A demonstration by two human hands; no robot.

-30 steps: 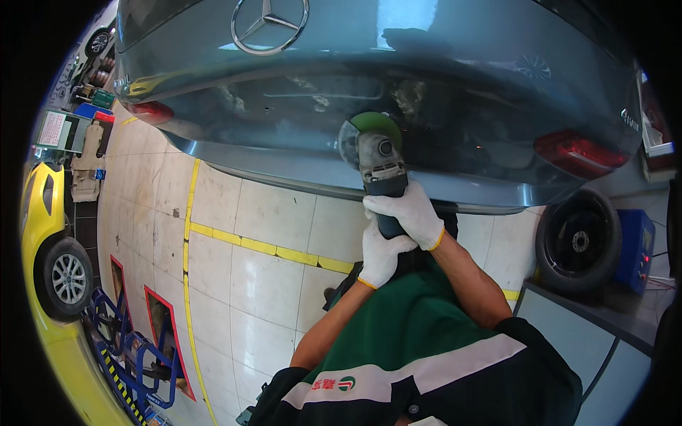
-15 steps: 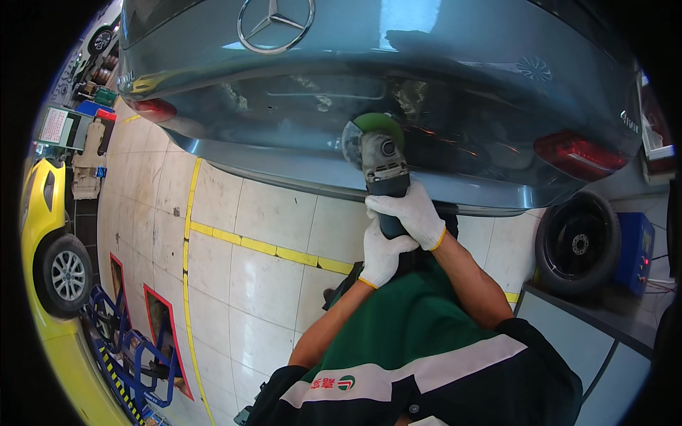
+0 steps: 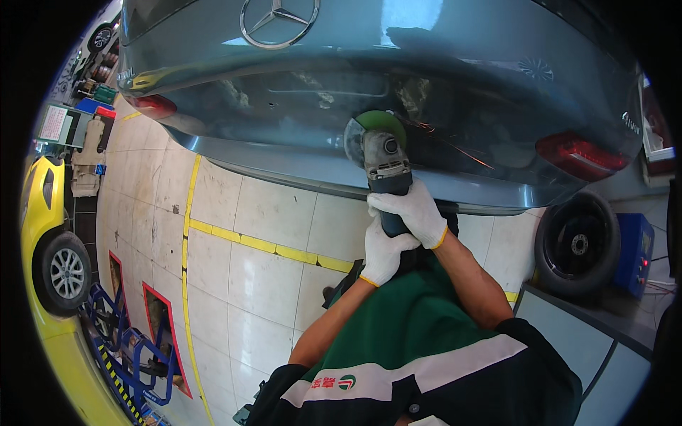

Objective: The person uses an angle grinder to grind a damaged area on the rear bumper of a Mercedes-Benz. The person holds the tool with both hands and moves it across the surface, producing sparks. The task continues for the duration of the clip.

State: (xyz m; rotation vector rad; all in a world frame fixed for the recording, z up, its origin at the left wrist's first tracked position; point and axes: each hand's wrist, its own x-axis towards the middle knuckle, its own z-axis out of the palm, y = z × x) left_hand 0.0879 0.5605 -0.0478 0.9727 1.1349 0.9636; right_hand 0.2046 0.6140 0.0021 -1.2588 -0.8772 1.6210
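Both my hands wear white knit gloves and are closed on an angle grinder (image 3: 388,170). My right hand (image 3: 418,211) wraps its body just behind the metal head. Lower down, my left hand (image 3: 387,250) grips the rear of the handle. The grinder's green disc (image 3: 389,122) meets the rear panel of a grey-blue car (image 3: 234,153), though the exact contact edge is hard to make out. A clear guard (image 3: 353,140) covers the disc's left side. Orange sparks (image 3: 469,157) streak off to the right. Scuffed, pale patches (image 3: 236,93) mark the panel around the disc.
Tail lights (image 3: 579,156) flank the panel. At the right, a loose tyre (image 3: 579,241) leans by a blue box (image 3: 634,254) near a grey cabinet (image 3: 561,326). A yellow car (image 3: 44,213) and blue metal frames (image 3: 135,348) are at the left. Yellow lines (image 3: 245,242) cross the tiled floor.
The grinder and both hands appear shifted very slightly to the right, still gripping the same way. The sparks have changed shape, with a long streak now running down to the right.
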